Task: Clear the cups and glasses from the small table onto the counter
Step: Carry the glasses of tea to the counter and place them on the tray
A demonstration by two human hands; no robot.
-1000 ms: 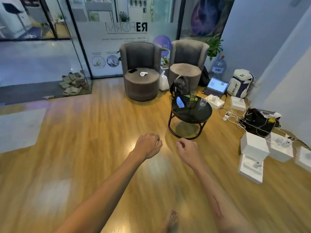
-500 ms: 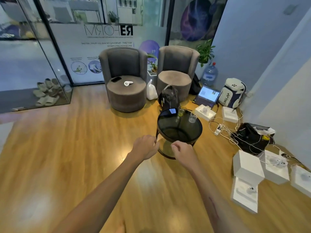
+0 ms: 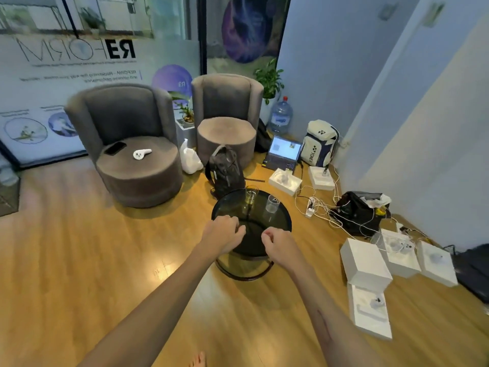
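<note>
A small round table [image 3: 280, 221] with a dark glass top stands on the wooden floor ahead of me. Two clear glasses stand at its far side: a taller glass [image 3: 251, 195] holding yellowish liquid on the left, a shorter clear glass [image 3: 272, 203] to its right. My left hand [image 3: 223, 234] and my right hand [image 3: 277, 243] are stretched out over the table's near edge, both with fingers curled and holding nothing. Neither hand touches a glass. No counter is in view.
Two grey round armchairs [image 3: 132, 147] stand behind the table, a dark backpack [image 3: 225, 168] between them and it. To the right lie a laptop [image 3: 284, 152], white boxes [image 3: 365, 263], a power strip with tangled cables [image 3: 317, 207] and a black bag [image 3: 360, 213].
I have come closer to the table: it has grown in view and now lies under my hands. Both hands stay curled and hold nothing.
</note>
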